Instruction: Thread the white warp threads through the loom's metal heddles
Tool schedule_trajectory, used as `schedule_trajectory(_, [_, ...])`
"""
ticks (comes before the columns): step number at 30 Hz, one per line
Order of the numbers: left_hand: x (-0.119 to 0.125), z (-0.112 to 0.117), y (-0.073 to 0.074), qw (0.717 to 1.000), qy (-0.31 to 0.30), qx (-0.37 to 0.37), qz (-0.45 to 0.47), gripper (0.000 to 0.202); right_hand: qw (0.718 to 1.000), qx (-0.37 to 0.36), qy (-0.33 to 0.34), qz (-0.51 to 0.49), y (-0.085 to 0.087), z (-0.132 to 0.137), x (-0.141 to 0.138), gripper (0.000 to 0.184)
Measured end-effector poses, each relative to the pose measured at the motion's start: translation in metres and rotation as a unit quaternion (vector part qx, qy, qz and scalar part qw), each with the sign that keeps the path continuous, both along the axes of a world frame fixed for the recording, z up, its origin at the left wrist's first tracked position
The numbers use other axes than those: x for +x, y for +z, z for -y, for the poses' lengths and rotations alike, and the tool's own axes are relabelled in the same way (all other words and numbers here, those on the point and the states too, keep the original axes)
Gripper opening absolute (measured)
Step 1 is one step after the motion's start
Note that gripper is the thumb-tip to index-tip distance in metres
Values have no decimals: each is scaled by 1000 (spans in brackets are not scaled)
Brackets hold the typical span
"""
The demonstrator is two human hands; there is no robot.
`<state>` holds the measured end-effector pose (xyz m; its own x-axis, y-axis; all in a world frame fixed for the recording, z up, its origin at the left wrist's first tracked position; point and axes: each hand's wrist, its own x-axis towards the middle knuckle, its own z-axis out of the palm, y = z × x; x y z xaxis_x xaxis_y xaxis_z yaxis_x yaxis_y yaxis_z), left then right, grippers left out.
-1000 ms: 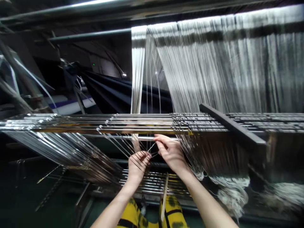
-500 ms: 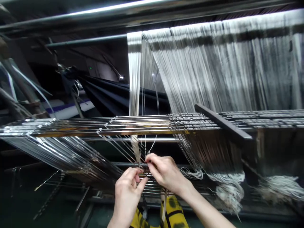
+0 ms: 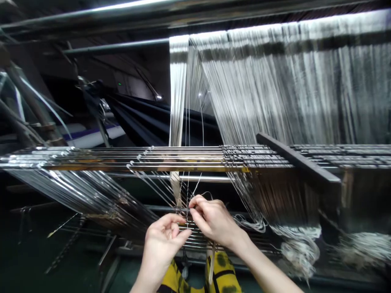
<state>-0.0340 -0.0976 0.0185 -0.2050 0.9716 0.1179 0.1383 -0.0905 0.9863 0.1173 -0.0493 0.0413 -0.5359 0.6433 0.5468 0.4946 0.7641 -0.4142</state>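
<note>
L hand [image 3: 161,246] & R hand [image 3: 215,223] were close together, not touching, both low & centre in the frame, just below a long row of shiny steel loom rods [image 3: 122,160]. R hand's thumb & fingertips [image 3: 193,204] were pinched together on a thin white thread [image 3: 200,194], right by a slim dark horizontal rod [image 3: 161,208]; the thread was v. fine, so exact grip hard to see. L hand's curled fingers [image 3: 171,221] sat just left of that pinch, beside the short steel bars [image 3: 195,240] below; couldn't tell if they held a thread too. Far side: wide curtain of white warp threads [image 3: 275,89] hanging from the top, w/ a narrow flat white band of threads [image 3: 178,89] to its left. Black flat bar [image 3: 297,160] lay slanted across the rods on the right. Near right, tangled loops of white yarn [image 3: 299,254] hung below the rods. Far left, dark navy cloth [image 3: 143,118] sloped away. Near centre, a thin pale slat [image 3: 211,262] stood almost upright against yellow-&-black patterned fabric [image 3: 224,276].
</note>
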Motion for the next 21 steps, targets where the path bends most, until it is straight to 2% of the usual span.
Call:
schedule_trajectory(3, [3,2,-3,998,12,25,-61,16,1000,6,15,-12,-1,-1,0,10])
schedule_trajectory(6, [2,3,-9,991,59,45,-112,19,996,14,71,-50,-2,0,5,19])
schedule_trajectory(8, [2,6,-10,994,59,46,-80,23,994,17,95,-60,-1,1,8,21])
schedule_trajectory(10, [5,9,-8,997,43,49,-44,25,996,10,78,-41,1,2,7,18])
schedule_trajectory(15, [12,13,0,995,25,61,-75,21,999,8,47,4,5,1,-1,9])
schedule_trajectory(21, [8,13,-10,996,49,53,-53,26,990,-7,130,-52,3,6,6,15])
